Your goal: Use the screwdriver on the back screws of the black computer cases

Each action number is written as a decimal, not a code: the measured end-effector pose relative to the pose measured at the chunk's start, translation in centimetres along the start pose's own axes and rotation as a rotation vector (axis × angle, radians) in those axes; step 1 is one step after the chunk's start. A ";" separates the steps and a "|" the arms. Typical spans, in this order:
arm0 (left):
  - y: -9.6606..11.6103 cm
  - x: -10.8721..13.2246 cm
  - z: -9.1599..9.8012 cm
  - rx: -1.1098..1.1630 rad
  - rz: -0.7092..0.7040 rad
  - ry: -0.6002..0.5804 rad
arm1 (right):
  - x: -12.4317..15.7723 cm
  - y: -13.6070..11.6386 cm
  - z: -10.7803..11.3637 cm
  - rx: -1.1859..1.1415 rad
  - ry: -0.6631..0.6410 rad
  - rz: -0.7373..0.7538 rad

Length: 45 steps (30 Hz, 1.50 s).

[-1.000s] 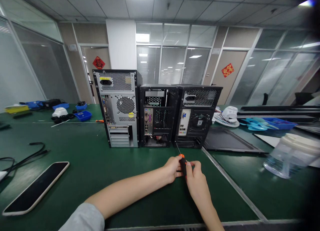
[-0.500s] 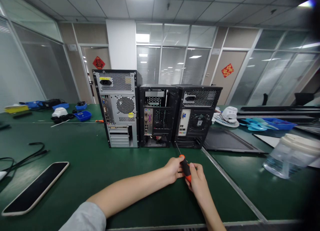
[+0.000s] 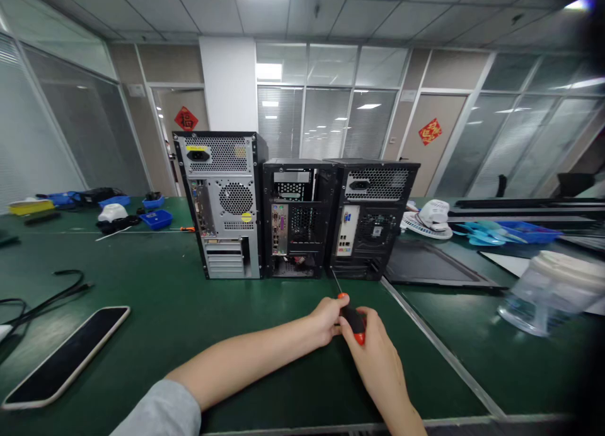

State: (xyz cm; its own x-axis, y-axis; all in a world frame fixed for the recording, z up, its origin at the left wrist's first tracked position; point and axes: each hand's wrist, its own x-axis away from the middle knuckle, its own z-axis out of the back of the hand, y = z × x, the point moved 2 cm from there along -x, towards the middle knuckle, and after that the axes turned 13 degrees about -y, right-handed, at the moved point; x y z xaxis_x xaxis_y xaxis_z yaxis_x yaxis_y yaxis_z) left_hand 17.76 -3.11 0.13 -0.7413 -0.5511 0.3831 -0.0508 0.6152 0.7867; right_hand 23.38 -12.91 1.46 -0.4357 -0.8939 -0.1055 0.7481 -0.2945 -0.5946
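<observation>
Both of my hands are on an orange-and-black screwdriver (image 3: 353, 319). My left hand (image 3: 326, 319) pinches it near the front of the handle, and my right hand (image 3: 373, 341) wraps round the rear of the handle. The thin shaft points up and away, with its tip at the lower left corner of the right-hand black computer case (image 3: 371, 222); whether a screw sits there is too small to tell. To its left stand a narrower black computer case (image 3: 297, 222) with open slots and a taller silver-backed computer case (image 3: 234, 203), all with their backs towards me.
A phone (image 3: 69, 354) and black cables (image 3: 51, 297) lie on the green table (image 3: 198, 322) at left. Blue trays (image 3: 157, 219) stand behind. At right are a dark panel (image 3: 435, 263), a clear jar (image 3: 543, 297) and a white fan-like part (image 3: 430, 222).
My right hand has shifted its grip on the screwdriver handle, turning so its back and thumb lie further over it. My left hand and the screwdriver tip stay nearly in place.
</observation>
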 end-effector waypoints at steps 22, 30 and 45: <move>0.4 0.7 -0.2 -0.046 -0.016 0.027 | 1.0 0.9 -0.5 0.585 0.382 0.421; 0.5 0.8 -0.1 -0.093 -0.009 0.024 | 1.0 0.7 -0.6 0.563 0.393 0.423; 0.4 0.7 0.2 -0.050 0.015 -0.006 | 0.7 0.6 -0.8 0.496 0.232 0.220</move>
State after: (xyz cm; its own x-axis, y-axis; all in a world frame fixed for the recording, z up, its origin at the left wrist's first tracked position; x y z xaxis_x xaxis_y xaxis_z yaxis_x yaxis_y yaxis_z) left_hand 17.04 -3.13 0.67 -0.7455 -0.5389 0.3922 -0.0067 0.5945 0.8041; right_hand 23.14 -13.41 0.37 -0.3000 -0.8710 -0.3891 0.9537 -0.2834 -0.1008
